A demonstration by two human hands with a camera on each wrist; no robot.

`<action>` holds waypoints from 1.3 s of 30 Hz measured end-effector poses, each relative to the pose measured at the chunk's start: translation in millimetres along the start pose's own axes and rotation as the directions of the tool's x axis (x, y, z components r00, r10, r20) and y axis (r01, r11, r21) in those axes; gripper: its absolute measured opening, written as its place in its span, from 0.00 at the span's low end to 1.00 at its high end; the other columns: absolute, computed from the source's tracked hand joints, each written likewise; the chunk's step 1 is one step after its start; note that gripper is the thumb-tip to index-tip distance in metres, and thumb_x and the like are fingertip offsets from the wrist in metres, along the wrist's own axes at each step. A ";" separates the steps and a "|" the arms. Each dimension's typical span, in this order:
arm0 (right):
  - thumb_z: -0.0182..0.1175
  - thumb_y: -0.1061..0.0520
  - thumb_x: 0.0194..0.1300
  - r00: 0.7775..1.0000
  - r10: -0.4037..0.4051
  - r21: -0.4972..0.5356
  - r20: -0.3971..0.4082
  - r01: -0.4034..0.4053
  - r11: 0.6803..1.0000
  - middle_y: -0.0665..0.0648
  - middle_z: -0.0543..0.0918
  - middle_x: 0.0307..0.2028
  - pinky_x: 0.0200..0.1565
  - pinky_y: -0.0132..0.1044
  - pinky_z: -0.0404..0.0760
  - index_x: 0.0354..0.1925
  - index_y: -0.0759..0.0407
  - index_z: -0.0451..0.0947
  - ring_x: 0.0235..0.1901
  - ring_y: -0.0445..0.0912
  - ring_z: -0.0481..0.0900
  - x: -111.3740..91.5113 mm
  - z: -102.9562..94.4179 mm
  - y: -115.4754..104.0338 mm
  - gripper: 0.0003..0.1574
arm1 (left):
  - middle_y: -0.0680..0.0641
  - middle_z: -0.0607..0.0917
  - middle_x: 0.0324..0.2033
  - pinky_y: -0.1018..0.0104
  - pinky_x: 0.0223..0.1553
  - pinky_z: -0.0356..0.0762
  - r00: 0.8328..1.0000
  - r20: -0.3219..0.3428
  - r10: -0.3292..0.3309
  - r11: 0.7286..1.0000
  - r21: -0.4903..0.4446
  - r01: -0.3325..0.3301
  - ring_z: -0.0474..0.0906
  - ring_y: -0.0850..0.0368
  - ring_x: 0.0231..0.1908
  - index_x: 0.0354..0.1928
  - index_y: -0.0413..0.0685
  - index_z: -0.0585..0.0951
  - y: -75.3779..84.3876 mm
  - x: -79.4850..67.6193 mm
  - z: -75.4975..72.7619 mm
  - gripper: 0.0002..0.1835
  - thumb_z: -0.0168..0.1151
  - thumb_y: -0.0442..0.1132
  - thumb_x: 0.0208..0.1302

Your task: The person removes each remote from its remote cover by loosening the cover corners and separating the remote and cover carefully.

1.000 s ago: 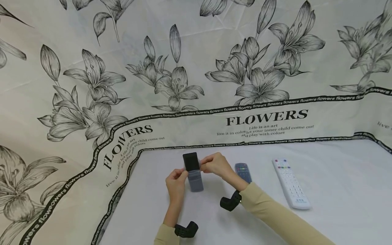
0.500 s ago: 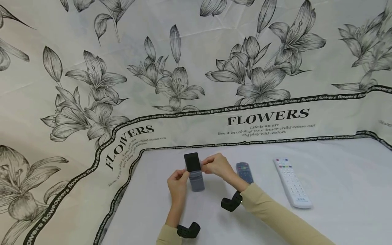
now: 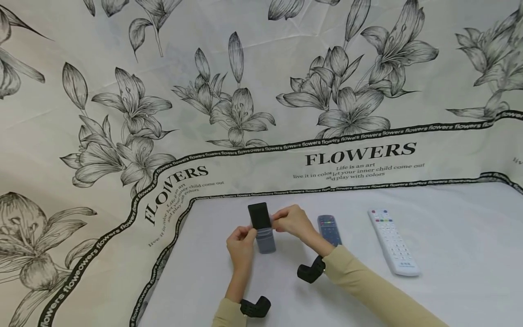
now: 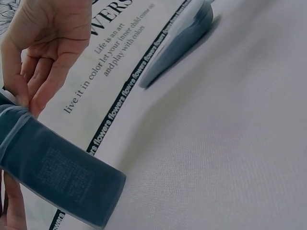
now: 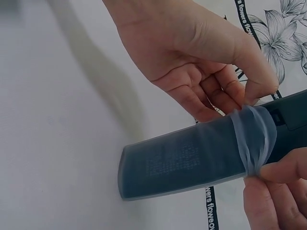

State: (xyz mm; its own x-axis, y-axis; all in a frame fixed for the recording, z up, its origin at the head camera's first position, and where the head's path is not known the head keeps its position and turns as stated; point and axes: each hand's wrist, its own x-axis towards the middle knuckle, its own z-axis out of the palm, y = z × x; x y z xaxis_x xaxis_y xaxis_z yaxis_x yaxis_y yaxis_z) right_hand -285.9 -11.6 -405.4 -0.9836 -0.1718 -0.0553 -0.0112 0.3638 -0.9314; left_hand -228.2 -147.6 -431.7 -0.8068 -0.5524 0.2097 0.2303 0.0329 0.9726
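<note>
Both hands hold a black remote control (image 3: 259, 215) tilted up above the table, its lower part inside a translucent bluish sleeve (image 3: 267, 244). My left hand (image 3: 241, 245) pinches the sleeve's left edge, and my right hand (image 3: 296, 222) pinches the right edge. In the right wrist view the sleeve's open end (image 5: 254, 139) is bunched in folds across the remote, with finger and thumb of each hand at its sides. Small printed text shows through the sleeve (image 4: 67, 172) in the left wrist view. The remote's top half stands bare.
A blue-grey remote (image 3: 329, 229) lies on the white table (image 3: 457, 272) right of the hands, partly behind the right forearm. Farther right lies a long white remote (image 3: 394, 243). A flower-printed cloth (image 3: 253, 172) hangs behind the table.
The whole head view has drifted slightly to the right. Both hands keep their pinch on the sleeve, and the remote sits in it about as before.
</note>
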 end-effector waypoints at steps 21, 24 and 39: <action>0.66 0.62 0.52 1.000 0.021 -0.012 0.006 -0.021 1.000 0.62 0.87 0.40 0.36 0.39 0.85 0.34 0.64 0.86 0.26 0.46 0.86 0.7 5.7 7.6 0.09 | 0.55 0.74 0.16 0.78 0.23 0.65 0.999 -0.008 -0.033 0.997 0.074 0.034 0.67 0.68 0.19 0.23 0.22 0.77 3.7 -4.7 -4.5 0.05 0.58 0.23 0.45; 0.66 0.63 0.52 1.000 0.025 0.001 0.007 -0.025 1.000 0.63 0.87 0.41 0.35 0.38 0.85 0.35 0.65 0.86 0.27 0.46 0.86 1.0 5.3 8.2 0.10 | 0.55 0.74 0.16 0.78 0.23 0.65 0.999 -0.013 -0.039 0.996 0.079 0.040 0.67 0.68 0.19 0.24 0.22 0.77 0.6 -4.2 -3.5 0.05 0.58 0.22 0.45; 0.65 0.63 0.51 1.000 0.029 0.032 -0.001 -0.029 0.999 0.62 0.87 0.39 0.35 0.38 0.85 0.33 0.65 0.86 0.26 0.45 0.86 0.0 4.8 12.3 0.09 | 0.58 0.75 0.15 0.77 0.21 0.66 0.999 -0.032 -0.008 0.999 0.050 0.009 0.69 0.67 0.19 0.21 0.31 0.79 -49.0 11.6 1.3 0.02 0.61 0.26 0.43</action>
State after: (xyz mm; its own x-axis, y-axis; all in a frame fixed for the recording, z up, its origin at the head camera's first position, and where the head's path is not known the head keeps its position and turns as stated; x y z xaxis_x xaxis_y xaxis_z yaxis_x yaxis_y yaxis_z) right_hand -285.2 -11.4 -418.6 -0.9837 -0.1603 -0.0820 0.0230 0.3395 -0.9403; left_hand -249.6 -154.6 -476.8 -0.7908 -0.5789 0.1987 0.1953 0.0691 0.9783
